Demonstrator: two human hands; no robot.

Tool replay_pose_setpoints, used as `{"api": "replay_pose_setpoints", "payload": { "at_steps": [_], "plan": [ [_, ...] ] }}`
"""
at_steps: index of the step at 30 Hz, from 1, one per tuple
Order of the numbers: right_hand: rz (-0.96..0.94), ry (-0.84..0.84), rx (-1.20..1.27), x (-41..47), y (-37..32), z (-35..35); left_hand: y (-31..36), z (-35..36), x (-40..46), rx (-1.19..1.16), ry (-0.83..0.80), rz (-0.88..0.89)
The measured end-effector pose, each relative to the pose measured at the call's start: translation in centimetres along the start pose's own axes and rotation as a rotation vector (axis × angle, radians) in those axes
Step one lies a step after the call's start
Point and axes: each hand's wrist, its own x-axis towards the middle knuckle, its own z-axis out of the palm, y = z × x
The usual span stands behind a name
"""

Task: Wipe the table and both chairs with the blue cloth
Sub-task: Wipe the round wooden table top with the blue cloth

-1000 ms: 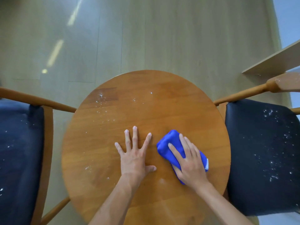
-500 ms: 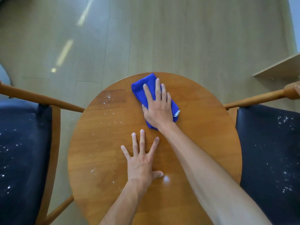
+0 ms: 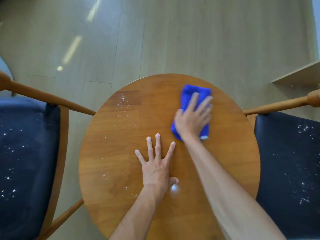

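Both hands are on the tabletop. The right hand (image 3: 193, 116) lies flat, fingers straight and slightly blurred, pressing on the folded bright-blue microfibre cloth (image 3: 187, 94); it pushes the cloth rather than gripping it. The left hand (image 3: 156, 168) is spread wide, palm down, holding nothing, bracing near the middle of the round, honey-brown wooden table (image 3: 225, 170).

Half a second ago the cloth was at the far edge near the table's centre line; now it sits on the far right quarter, so the stroke has swept rightward, after running from the near right up to the far edge. The right half looks mostly free of specks, which suggests that side is nearly done. White crumbs (image 3: 123, 99) remain scattered over the far left and near left of the top, untouched, so the left half probably comes next.

Either side, the left chair's dark navy padded seat (image 3: 26, 153) and the right chair's matching seat (image 3: 285, 161) are both dotted with white specks; neither has been wiped yet.
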Motion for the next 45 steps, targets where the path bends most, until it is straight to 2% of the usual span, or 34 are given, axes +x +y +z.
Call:
{"api": "replay_pose_setpoints", "payload": {
  "at_steps": [2,4,5,6,8,9,10,14,16,18,24,26,29,31,33,36,39,42,44,45],
  "plan": [
    [-0.205,-0.168,-0.036,-2.1,-3.3,0.6,0.0,-0.1,-0.1,0.000,-0.022,0.005],
    [-0.270,-0.298,0.058,-3.1,-3.6,-0.2,-0.4,-0.5,-0.5,-0.075,-0.007,0.019],
    [-0.285,-0.339,0.145,-3.2,-2.7,-1.0,-0.9,-1.1,-0.8,-0.160,0.072,0.022],
    [-0.301,-0.326,0.222,-3.2,-1.1,-1.6,-1.4,-1.7,-0.8,-0.251,0.220,0.015],
    [-0.250,-0.145,0.283,-3.4,3.5,-2.3,-2.4,-3.2,0.4,-0.373,0.590,-0.044],
    [-0.187,-0.050,0.256,-3.4,6.1,-2.3,-2.5,-4.2,1.7,-0.402,0.709,-0.067],
    [-0.146,-0.004,0.191,-3.5,8.3,-1.8,-2.4,-5.2,3.3,-0.392,0.744,-0.072],
    [-0.230,0.037,-0.092,-4.2,11.6,0.9,0.9,-7.0,9.5,-0.234,0.608,-0.030],
    [-0.233,0.100,-0.114,-4.1,11.7,1.5,2.0,-6.2,11.1,-0.192,0.582,-0.032],
    [-0.233,0.143,-0.120,-4.0,11.8,1.8,2.2,-5.3,11.5,-0.175,0.631,-0.013],
    [-0.239,0.151,-0.115,-4.2,11.7,1.6,1.8,-2.8,7.9,-0.033,0.631,0.167],
    [-0.232,0.145,-0.090,-4.2,11.6,1.5,-3.0,-3.4,7.8,-0.025,0.648,0.108],
    [-0.229,0.147,-0.087,-4.2,11.3,1.4,-12.3,-5.3,8.3,-0.096,0.705,-0.106],
    [-0.228,0.152,-0.094,-4.2,11.2,1.5,-15.8,-5.9,8.3,-0.140,0.695,-0.159],
    [-0.226,0.161,-0.098,-4.3,11.2,1.6,-16.0,-6.0,8.4,-0.163,0.714,-0.185],
    [-0.230,0.181,-0.111,-4.3,11.1,1.7,-12.8,-5.5,8.6,-0.134,0.756,-0.212],
    [-0.231,0.188,-0.119,-4.3,11.2,1.7,-6.5,-4.2,8.9,-0.119,0.777,-0.014],
    [-0.231,0.202,-0.122,-4.3,11.4,1.8,0.1,-3.0,9.7,-0.065,0.709,0.354],
    [-0.236,0.205,-0.112,-4.3,11.6,1.8,0.5,-3.5,10.7,-0.017,0.677,0.497],
    [-0.243,0.205,-0.108,-4.2,11.6,1.7,-1.0,-4.3,11.3,-0.006,0.688,0.489]
  ]
}}
